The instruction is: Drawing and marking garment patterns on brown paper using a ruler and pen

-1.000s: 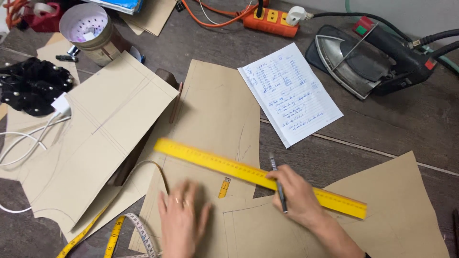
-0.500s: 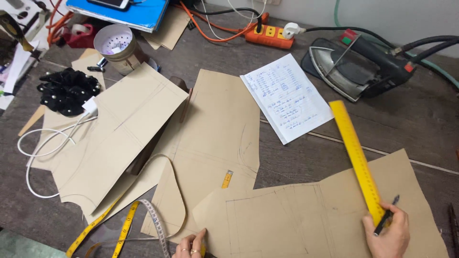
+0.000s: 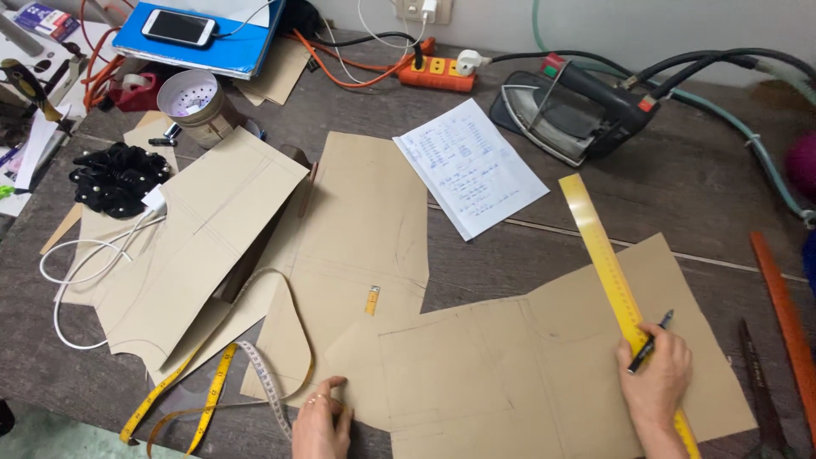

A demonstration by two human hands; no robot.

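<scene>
My right hand (image 3: 654, 384) presses a long yellow ruler (image 3: 610, 265) onto a brown paper pattern piece (image 3: 527, 374) and holds a dark pen (image 3: 649, 342) between its fingers. The ruler runs steeply from the upper middle down to the bottom right edge. My left hand (image 3: 321, 420) rests flat on the near left edge of the same pattern piece, fingers together, with a ring on one finger. Faint pencil lines form a rectangle on the paper between my hands.
More brown pattern pieces (image 3: 195, 246) lie to the left with a yellow tape measure (image 3: 212, 391) and a white cable (image 3: 85, 263). A written note sheet (image 3: 469, 166), a steam iron (image 3: 578, 115), an orange power strip (image 3: 438, 72), a tin (image 3: 197, 100) and scissors (image 3: 765, 399) surround them.
The ruler has swung from lying across the middle pattern to standing steeply on the right piece. My right hand followed it right, and my left hand slid down to the near edge.
</scene>
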